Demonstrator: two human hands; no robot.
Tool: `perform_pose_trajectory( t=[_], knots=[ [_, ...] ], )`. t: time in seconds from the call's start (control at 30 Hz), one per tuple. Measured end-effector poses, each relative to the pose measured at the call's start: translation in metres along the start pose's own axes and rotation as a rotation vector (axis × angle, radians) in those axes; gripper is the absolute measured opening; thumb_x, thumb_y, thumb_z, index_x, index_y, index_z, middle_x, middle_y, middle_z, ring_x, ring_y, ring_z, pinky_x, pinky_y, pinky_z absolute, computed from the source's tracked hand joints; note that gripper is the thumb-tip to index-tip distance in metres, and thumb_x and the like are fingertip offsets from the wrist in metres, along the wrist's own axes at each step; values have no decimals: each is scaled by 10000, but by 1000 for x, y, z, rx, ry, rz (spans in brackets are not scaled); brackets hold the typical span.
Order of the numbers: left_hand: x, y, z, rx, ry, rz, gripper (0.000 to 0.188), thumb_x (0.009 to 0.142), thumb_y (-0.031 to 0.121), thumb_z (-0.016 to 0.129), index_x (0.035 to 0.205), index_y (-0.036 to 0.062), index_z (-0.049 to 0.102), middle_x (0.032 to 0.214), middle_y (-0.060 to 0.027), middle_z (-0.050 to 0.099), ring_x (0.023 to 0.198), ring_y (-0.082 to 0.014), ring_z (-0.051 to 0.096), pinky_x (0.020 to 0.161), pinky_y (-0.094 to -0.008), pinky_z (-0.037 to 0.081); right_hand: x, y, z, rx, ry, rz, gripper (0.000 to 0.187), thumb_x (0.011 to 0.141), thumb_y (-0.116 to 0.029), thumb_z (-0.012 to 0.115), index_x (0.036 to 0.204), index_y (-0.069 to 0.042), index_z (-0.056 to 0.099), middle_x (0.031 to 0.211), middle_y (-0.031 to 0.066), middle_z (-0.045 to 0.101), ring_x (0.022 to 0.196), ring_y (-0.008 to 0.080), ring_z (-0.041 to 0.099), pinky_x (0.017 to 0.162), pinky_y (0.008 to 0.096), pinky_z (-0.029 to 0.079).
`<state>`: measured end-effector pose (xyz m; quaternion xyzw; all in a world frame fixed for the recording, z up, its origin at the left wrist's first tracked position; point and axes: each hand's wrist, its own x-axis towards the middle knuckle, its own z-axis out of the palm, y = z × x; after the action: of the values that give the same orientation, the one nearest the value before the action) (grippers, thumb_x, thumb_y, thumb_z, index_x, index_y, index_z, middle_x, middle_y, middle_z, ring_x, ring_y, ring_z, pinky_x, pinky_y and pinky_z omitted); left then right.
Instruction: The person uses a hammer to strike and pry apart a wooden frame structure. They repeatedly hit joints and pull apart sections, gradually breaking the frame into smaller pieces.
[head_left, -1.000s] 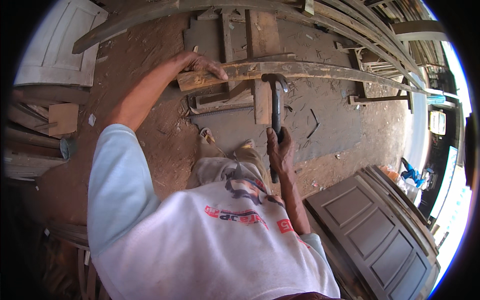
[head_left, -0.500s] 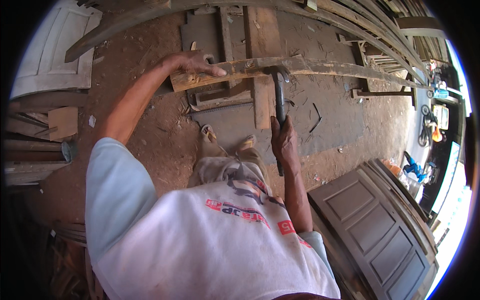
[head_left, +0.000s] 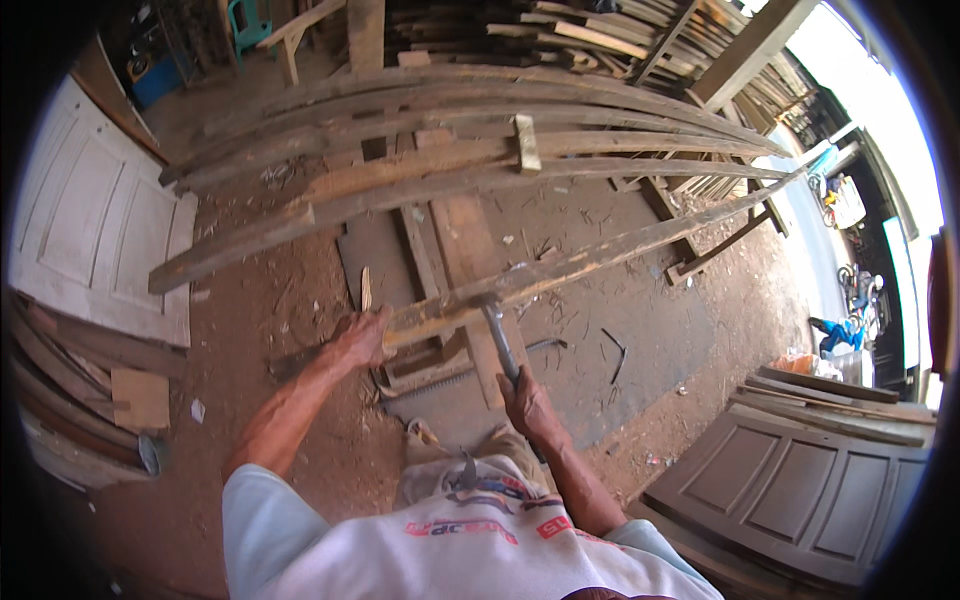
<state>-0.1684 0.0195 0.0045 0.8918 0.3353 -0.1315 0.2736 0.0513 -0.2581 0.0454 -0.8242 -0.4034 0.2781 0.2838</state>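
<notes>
My left hand is closed around the left end of a long, worn wooden beam, which runs away to the far right. In my right hand is a claw hammer, gripped by its dark handle. The hammer's head is up against the near side of the beam, a short way right of my left hand; whether it touches cannot be made out. Below the beam lie a wide plank and a handsaw with a toothed edge, partly hidden by the wood.
Several long beams lie side by side beyond, a small block on top. A white panelled door stands left, a brown panelled door at the lower right. Stacked timber fills the back. Scraps litter a dark sheet.
My view has tilted up, showing more timber beyond. My left hand has shifted from the beam's top to its left end. The beam now slants, and the hammer stays beside it in my right hand.
</notes>
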Motion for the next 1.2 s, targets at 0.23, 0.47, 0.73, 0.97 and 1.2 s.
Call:
perform_pose_trajectory(
  t=[0.23,0.47,0.73,0.97,1.2],
  knots=[
    [-3,-6,10,-5,116,39,879,711,358,897,1332,-60,434,1136,-330,667,1113,-498,652,952,-538,539,0,10,3,12,48,-68,389,999,-347,637,961,31,556,787,344,609,790,529,638,657,550,480],
    [-16,8,11,74,62,-40,795,794,316,843,1363,-55,430,1161,-295,671,1111,-475,658,944,-528,540,-10,17,16,60,50,-74,381,1012,-321,621,997,54,558,784,360,590,777,569,591,643,550,478],
    [-25,23,7,127,-1,-88,920,815,329,829,1494,-68,353,1367,-276,582,1274,-387,581,1086,-480,485,-10,13,13,11,38,-64,512,1030,-446,585,986,64,569,740,313,548,650,479,517,607,501,441],
    [-19,13,-8,89,27,-113,757,812,240,823,1373,-65,416,1272,-284,627,1187,-405,638,992,-496,536,-6,-65,-31,43,12,-206,406,1025,-379,603,1053,21,533,728,301,605,694,523,614,607,526,467],
    [-15,5,2,70,168,-36,722,807,252,827,1322,-51,422,1239,-255,641,1170,-401,642,988,-499,530,18,-21,-6,-131,-162,-141,364,1032,-351,599,992,7,546,686,231,602,605,407,617,563,467,455]
  ],
)
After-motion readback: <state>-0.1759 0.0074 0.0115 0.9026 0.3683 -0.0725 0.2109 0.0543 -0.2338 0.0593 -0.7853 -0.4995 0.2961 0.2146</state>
